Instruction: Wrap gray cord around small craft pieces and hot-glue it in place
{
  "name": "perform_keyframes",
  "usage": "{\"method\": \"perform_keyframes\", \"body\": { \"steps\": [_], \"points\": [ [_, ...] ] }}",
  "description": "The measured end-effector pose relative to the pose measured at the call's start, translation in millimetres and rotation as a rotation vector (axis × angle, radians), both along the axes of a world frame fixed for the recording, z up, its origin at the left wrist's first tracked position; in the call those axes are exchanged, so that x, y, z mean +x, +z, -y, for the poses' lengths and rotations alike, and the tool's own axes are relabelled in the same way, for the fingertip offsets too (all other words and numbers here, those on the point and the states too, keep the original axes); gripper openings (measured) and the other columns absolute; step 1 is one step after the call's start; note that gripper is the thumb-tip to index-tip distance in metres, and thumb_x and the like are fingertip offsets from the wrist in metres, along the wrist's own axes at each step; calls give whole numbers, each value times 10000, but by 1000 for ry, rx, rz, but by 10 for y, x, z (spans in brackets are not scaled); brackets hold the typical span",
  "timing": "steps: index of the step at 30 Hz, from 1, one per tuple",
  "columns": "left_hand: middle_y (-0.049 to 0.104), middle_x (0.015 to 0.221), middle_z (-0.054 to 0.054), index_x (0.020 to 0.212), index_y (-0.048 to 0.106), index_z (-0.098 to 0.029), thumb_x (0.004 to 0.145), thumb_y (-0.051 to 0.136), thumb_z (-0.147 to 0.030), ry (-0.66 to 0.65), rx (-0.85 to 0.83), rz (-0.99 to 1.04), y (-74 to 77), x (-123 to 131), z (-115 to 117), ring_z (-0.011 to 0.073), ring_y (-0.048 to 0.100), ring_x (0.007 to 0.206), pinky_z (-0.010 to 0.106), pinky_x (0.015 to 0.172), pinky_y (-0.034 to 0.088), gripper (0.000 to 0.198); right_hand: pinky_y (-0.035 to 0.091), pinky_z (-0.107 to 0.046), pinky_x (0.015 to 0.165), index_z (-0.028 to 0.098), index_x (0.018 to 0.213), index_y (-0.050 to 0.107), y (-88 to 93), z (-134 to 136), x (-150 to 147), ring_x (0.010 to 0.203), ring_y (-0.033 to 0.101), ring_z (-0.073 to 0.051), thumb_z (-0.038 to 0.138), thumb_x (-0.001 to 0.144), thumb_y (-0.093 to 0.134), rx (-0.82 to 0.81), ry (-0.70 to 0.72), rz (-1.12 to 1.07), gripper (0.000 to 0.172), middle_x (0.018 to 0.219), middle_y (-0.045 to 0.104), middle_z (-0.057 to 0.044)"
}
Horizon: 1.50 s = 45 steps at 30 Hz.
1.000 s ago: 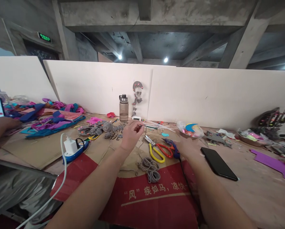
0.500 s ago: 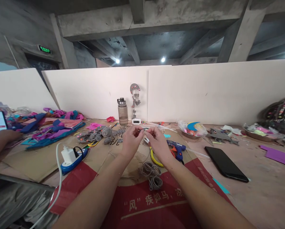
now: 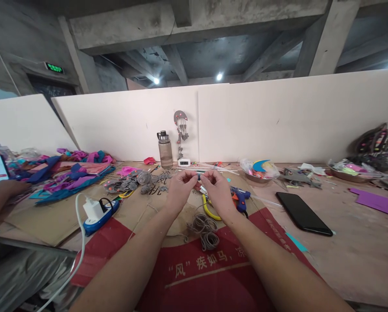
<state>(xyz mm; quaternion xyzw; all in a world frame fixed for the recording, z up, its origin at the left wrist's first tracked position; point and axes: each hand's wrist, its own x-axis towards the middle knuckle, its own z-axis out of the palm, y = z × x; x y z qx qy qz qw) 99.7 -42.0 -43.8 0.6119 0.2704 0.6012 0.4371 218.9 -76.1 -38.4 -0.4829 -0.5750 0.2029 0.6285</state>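
My left hand (image 3: 183, 188) and my right hand (image 3: 216, 190) are raised in front of me over the cardboard, fingertips nearly meeting. Both are closed in a pinch around something small and dark, too small to name. A thin pale, shiny piece shows just under the right fingertips. Beneath my right hand is a yellow loop handle (image 3: 209, 210), partly covered by the hand. Bundles of grey cord (image 3: 209, 240) lie coiled on the cardboard below my hands. A blue glue gun (image 3: 241, 196) rests to the right of my right wrist.
A water bottle (image 3: 165, 150), a small digital clock (image 3: 184, 162) and a hanging grey ornament (image 3: 180, 125) stand at the white partition. A black phone (image 3: 303, 213) lies right; a power strip (image 3: 99, 219) and felt scraps (image 3: 72, 175) lie left. Another person's arm (image 3: 5, 197) is far left.
My fingertips have shifted, and a dark bit now shows between them. The view has tilted slightly, moving the surroundings a little up and left in the picture.
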Motion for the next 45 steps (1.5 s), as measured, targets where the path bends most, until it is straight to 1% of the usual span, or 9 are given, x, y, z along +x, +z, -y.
{"method": "perform_keyframes", "body": {
  "steps": [7,11,13,16,19,24,32,39,45],
  "points": [
    [653,691,8,832,628,-143,733,641,-276,-63,9,-40,8,-5,12,109,612,564,247,589,516,167,283,-249,515,199,733,554,12,-4,13,546,362,-119,335,776,538,11,-29,19,144,576,401,49],
    [685,762,25,866,661,-145,712,622,-214,-147,6,-43,13,-11,31,125,636,636,273,657,540,173,284,-253,516,205,739,567,4,-17,25,545,367,-125,324,768,544,11,-49,22,125,564,392,53],
    [696,781,36,873,675,-142,718,629,-233,-167,-12,-37,13,-12,33,134,646,652,293,681,551,186,284,-257,525,207,739,575,4,-14,35,550,370,-127,321,766,547,7,-70,32,121,562,390,54],
    [701,763,47,841,690,-136,736,653,-320,-150,-63,-37,11,-7,21,142,652,632,308,672,561,215,285,-262,540,207,726,573,10,2,49,560,370,-129,326,769,547,8,-85,60,129,566,384,53],
    [700,729,48,811,695,-134,729,676,-354,-127,-94,-47,14,-2,7,144,655,618,308,659,565,235,295,-264,562,205,747,577,11,16,57,575,375,-131,319,774,550,17,-98,92,120,585,397,50],
    [693,707,33,798,686,-139,726,685,-353,-95,-84,-53,26,-2,11,143,658,602,301,638,572,226,311,-267,585,206,806,577,0,22,61,608,397,-136,293,792,545,72,-117,139,95,634,440,38],
    [662,636,5,750,634,-148,717,681,-330,-21,-19,-69,40,-3,58,143,653,572,295,606,574,192,328,-278,624,211,791,565,-3,52,77,671,445,-157,306,828,526,119,-146,260,109,711,530,1],
    [647,611,-8,733,614,-149,719,670,-318,-20,-16,-51,33,-3,62,138,648,566,287,597,570,178,334,-284,637,207,770,549,6,67,72,698,467,-164,296,851,508,172,-167,353,127,772,559,-23],
    [639,601,-15,725,610,-155,727,654,-300,7,-20,-48,47,0,92,133,643,555,276,589,564,152,335,-284,632,208,738,546,0,57,65,677,464,-158,297,835,524,152,-176,317,133,742,552,-14]
  ]
}}
